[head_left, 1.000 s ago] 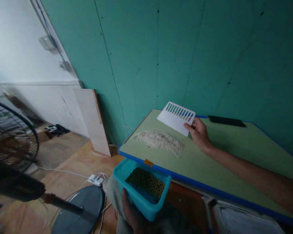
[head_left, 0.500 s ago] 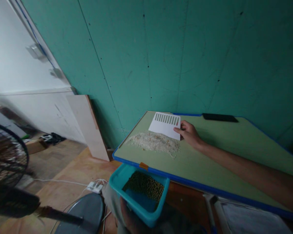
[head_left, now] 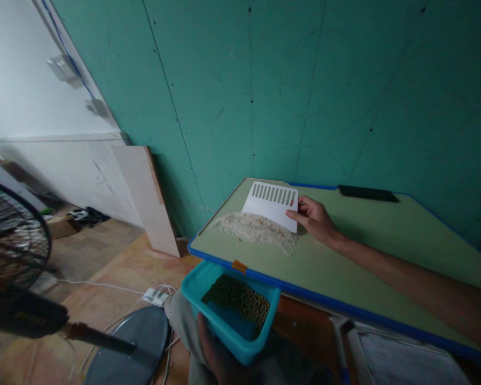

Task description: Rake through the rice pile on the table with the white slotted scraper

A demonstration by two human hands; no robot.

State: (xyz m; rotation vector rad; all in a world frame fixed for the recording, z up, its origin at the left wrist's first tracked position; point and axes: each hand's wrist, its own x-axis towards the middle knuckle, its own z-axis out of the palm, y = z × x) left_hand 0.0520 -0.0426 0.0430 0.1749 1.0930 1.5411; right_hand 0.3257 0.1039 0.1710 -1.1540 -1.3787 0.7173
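Note:
My right hand (head_left: 315, 218) grips the right edge of a white plastic scraper (head_left: 270, 207) with a row of slots along its far edge. The scraper's near edge touches a pile of white rice-like grains (head_left: 256, 229), with a few yellowish bits on top, on the pale green board (head_left: 344, 267). Below the board's front edge, my left hand (head_left: 214, 350) holds a turquoise plastic bin (head_left: 230, 339) from its near left side; most of its fingers are hidden. Inside the bin lie green and tan beans (head_left: 240, 302), heaped toward the far side.
A black bar-shaped object (head_left: 369, 193) lies on the board's back edge, close to the green wall (head_left: 208, 80). Left of the bin stand a fan (head_left: 14, 251) and its round base (head_left: 130, 342), near a white power strip (head_left: 155, 295). A plank (head_left: 148, 203) leans on the wall.
The view has shifted slightly, so the board and bin appear a little higher and to the right. The scraper's slotted edge looks a bit more raised. Both hands keep their hold.

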